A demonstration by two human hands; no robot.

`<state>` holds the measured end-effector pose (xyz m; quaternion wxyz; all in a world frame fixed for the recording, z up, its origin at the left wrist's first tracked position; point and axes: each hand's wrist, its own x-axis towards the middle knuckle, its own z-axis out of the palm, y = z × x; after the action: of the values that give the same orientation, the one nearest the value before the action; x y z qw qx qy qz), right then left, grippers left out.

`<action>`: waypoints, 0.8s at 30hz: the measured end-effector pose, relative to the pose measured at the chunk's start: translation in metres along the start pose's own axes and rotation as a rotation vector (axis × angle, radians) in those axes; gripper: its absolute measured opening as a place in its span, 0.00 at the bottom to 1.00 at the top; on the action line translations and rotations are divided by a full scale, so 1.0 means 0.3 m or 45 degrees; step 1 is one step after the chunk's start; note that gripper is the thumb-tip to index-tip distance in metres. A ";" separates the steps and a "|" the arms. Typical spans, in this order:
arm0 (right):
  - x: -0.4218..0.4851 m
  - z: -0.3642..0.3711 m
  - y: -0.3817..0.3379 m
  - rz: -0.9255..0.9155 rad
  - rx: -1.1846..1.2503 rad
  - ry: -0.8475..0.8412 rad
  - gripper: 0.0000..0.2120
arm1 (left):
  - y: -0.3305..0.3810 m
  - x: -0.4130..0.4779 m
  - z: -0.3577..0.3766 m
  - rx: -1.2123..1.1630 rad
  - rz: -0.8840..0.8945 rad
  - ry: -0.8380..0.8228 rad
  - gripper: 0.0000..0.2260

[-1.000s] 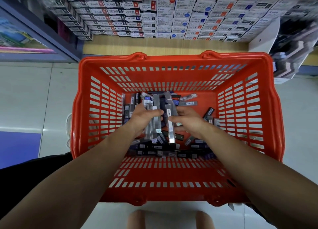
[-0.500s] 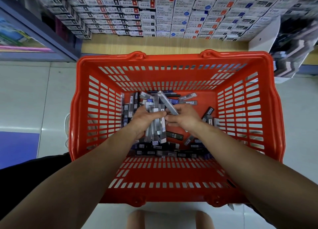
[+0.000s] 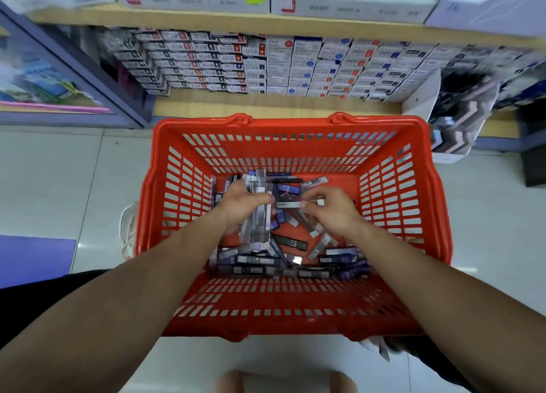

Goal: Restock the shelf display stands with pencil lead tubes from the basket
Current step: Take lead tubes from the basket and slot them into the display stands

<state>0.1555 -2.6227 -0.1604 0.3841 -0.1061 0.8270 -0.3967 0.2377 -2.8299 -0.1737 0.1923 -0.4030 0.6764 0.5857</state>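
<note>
left hand [image 3: 242, 206]: fingers curled round bundle of lead tubes [image 3: 260, 218], probably gathering one load.
right hand [image 3: 334, 212]: fingertips pinch single tube [image 3: 291, 205], level, aimed left at the bundle.
loose tubes [image 3: 295, 262]: near floor of basket [image 3: 295, 124].

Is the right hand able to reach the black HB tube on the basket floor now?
Probably yes: the black tube lies uncovered on the basket floor, close beside the right hand. But that hand pinches a clear tube, so it would need to free its fingers first.
</note>
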 end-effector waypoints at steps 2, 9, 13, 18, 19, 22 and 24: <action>-0.036 -0.043 -0.040 -0.046 0.020 0.074 0.07 | 0.053 -0.049 -0.028 0.049 0.053 -0.023 0.36; -0.199 -0.217 -0.308 -0.225 0.050 0.040 0.06 | 0.301 -0.310 -0.126 0.198 0.307 -0.122 0.22; -0.348 -0.323 -0.493 -0.335 0.078 0.079 0.07 | 0.435 -0.477 -0.183 0.262 0.481 -0.088 0.13; -0.527 -0.455 -0.709 -0.491 0.112 0.071 0.02 | 0.612 -0.674 -0.239 0.291 0.629 -0.005 0.13; -0.556 -0.481 -0.743 -0.531 0.070 0.090 0.03 | 0.645 -0.712 -0.248 0.303 0.662 -0.010 0.17; -0.610 -0.558 -0.820 -0.604 0.020 0.136 0.04 | 0.722 -0.794 -0.277 0.310 0.753 -0.019 0.18; -0.624 -0.601 -0.848 -0.633 0.027 0.197 0.05 | 0.758 -0.822 -0.294 0.287 0.810 -0.011 0.12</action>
<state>0.1206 -2.5977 0.2006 0.2117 -0.2713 0.7981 -0.4946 0.2295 -2.8372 0.1730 0.0461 -0.1455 0.8280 0.5395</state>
